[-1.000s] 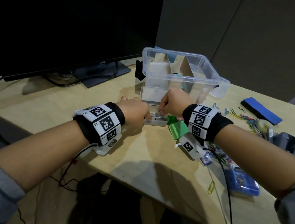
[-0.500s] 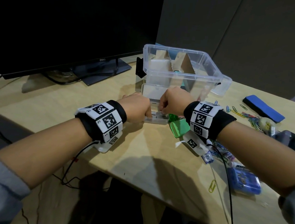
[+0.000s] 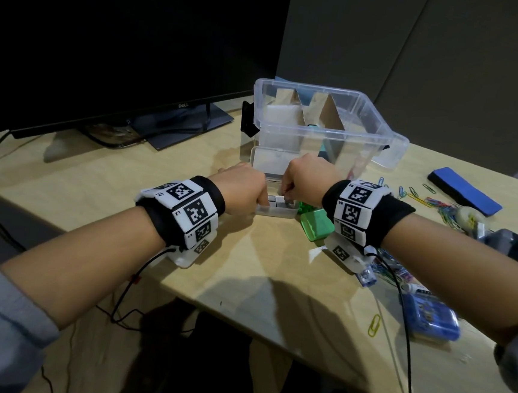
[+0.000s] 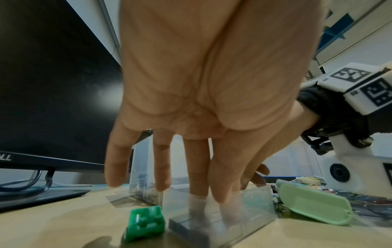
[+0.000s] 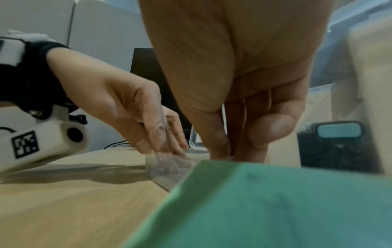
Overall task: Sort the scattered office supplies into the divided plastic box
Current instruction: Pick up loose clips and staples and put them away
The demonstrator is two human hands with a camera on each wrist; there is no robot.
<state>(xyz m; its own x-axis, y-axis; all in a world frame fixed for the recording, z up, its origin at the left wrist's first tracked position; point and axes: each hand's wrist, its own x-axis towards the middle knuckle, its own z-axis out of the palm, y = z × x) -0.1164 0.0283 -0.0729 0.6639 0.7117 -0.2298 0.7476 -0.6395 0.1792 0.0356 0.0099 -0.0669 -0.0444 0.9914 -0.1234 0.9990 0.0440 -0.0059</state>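
Steadying the small clear case [image 3: 277, 209] is what your left hand [image 3: 242, 188] seems to be for: its fingers [image 4: 198, 169] run down almost straight, tips pressing on the case's left end, thumb at the near edge, so the case cannot slide on the desk [image 3: 244, 276]. You have the case just in front of the divided plastic box [image 3: 317, 129], lid [image 3: 268, 162] raised toward the box wall, probably so its loose contents go back in before the case is sorted.

To the right of the case's middle, your right hand [image 3: 310, 180] has thumb and forefinger pinched low over the grey strips [image 3: 280, 202], likely staples; whether a strip is actually caught between them cannot be told.

Right of the case lie the green sharpener [image 3: 316, 228], then the paper clips [image 3: 438, 204], the blue eraser [image 3: 465, 191] and the blue case [image 3: 429, 314], all yet to be sorted.

Only the left wrist view shows the small green block [image 4: 145, 223] just left of the case and the fingertips seen through its clear wall. Only the right wrist view shows the pinch [image 5: 220, 139] from below and a teal item [image 5: 337, 131] already inside the box. The head view alone shows the cardboard dividers [image 3: 330, 115].
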